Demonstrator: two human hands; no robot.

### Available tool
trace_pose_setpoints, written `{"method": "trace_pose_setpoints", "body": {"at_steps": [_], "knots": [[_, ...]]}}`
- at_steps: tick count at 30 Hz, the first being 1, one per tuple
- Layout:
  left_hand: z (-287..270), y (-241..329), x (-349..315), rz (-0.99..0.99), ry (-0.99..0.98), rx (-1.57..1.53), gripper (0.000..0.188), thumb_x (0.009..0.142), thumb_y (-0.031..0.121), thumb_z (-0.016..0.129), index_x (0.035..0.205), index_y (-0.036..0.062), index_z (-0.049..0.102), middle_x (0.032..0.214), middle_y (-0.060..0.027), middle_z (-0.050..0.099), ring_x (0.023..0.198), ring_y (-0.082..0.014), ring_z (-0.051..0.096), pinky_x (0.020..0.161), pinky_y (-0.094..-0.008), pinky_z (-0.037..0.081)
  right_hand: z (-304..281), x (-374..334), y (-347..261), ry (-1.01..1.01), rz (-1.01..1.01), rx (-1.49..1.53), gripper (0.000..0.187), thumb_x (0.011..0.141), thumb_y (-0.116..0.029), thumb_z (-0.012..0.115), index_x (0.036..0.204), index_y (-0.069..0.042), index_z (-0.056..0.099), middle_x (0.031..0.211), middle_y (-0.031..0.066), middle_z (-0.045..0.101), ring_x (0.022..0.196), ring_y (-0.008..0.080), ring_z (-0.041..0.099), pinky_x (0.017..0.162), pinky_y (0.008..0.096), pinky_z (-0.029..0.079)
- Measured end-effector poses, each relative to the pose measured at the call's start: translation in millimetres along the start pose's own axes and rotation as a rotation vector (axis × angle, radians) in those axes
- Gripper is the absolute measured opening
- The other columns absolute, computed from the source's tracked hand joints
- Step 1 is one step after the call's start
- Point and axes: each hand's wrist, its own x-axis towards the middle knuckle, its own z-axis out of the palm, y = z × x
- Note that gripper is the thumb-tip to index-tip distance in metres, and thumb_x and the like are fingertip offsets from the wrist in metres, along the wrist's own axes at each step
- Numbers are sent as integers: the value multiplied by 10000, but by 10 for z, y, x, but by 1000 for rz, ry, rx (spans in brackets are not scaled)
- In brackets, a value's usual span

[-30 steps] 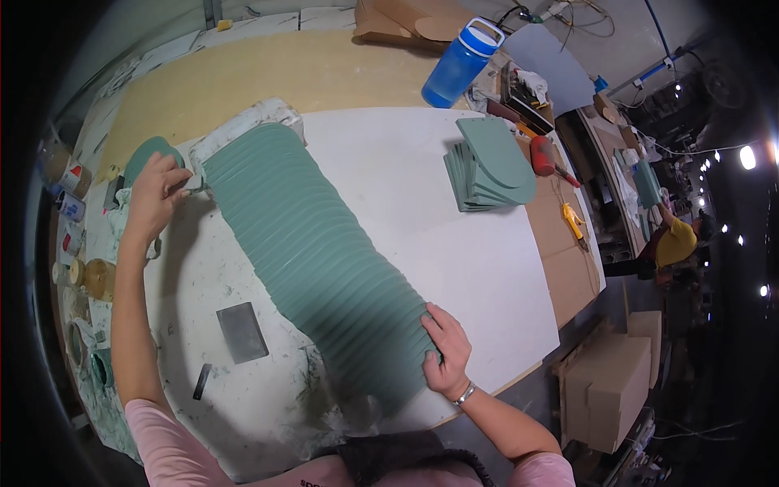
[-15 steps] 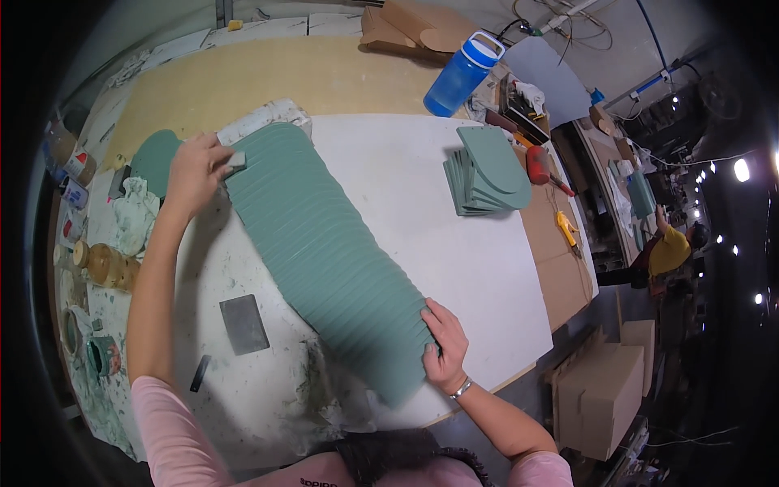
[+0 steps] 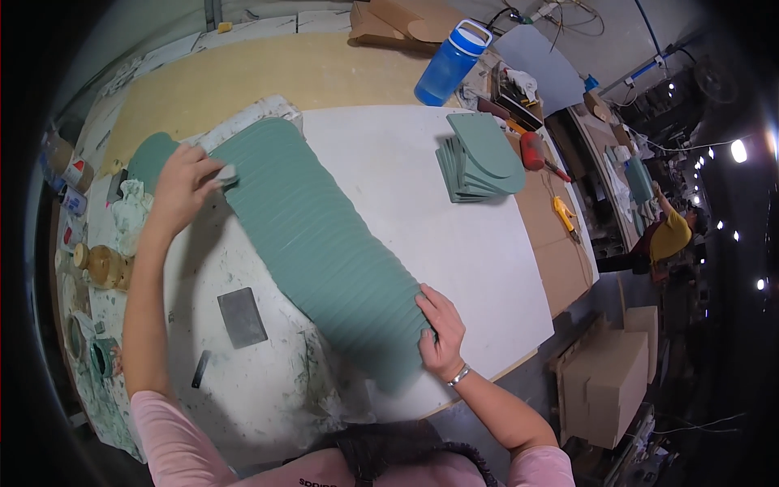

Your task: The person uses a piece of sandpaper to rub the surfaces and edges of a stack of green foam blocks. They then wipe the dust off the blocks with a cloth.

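A long slanting row of overlapping green panels (image 3: 316,243), like fanned sheets, lies across the white tabletop. My left hand (image 3: 183,188) is closed on a small pale grey block (image 3: 226,174), which meets the row's far left edge. What the block is made of I cannot tell. At the near right edge of the row, my right hand (image 3: 442,334) grips the panels, thumb and fingers against their side. Just beyond my left hand is a separate rounded green piece (image 3: 152,154). A dark grey rectangular sheet (image 3: 242,317) and a short black strip (image 3: 201,369) lie left of the row.
Green rounded plates (image 3: 484,158) are stacked at the right, near a red-headed mallet (image 3: 534,152) and a yellow tool (image 3: 565,215). A blue bottle (image 3: 446,69) stands behind. Jars (image 3: 105,266) line the left edge. Cardboard boxes (image 3: 604,381) sit beyond the table; a person (image 3: 669,235) works far right.
My left hand and the pale block have shifted slightly left and nearer along the panels' edge. My right hand keeps its place on the row. The whole view has moved a little.
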Motion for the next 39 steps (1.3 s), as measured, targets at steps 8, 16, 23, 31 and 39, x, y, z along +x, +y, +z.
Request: {"method": "trace_pose_setpoints", "body": {"at_steps": [8,16,23,31,39], "knots": [[-67,-83,-98,-79,-177,292,224,683,69,831,883,28,739,865,-109,579,942,-326,539,832,-437,423,-24,-52,68,3,29,-9,547,726,-90,543,1243,26,679,1349,260,643,1210,445,640,1061,493,499],[78,58,-103,-54,-144,226,184,696,85,818,847,14,741,853,-125,595,950,-321,553,830,-435,417,-19,-45,66,8,6,26,547,715,-75,546,1237,28,678,1338,264,647,1200,452,642,1052,491,505],[320,213,63,-116,-14,115,160,751,151,799,876,57,765,853,-105,643,927,-310,587,808,-447,435,-47,-35,51,9,6,-22,538,724,-70,536,1234,27,679,1328,261,653,1192,450,647,1049,493,507],[179,149,118,-232,-180,232,184,743,183,782,850,37,751,852,-148,670,896,-352,632,780,-461,487,-16,-46,58,2,5,-3,523,735,-51,534,1232,27,678,1339,256,650,1202,441,643,1053,488,504],[382,785,-371,-11,-9,87,201,759,200,775,817,29,688,838,-127,634,893,-327,589,781,-442,453,-2,-33,63,20,-26,19,512,746,-28,537,1234,33,679,1337,256,651,1193,441,645,1046,485,505]]}}
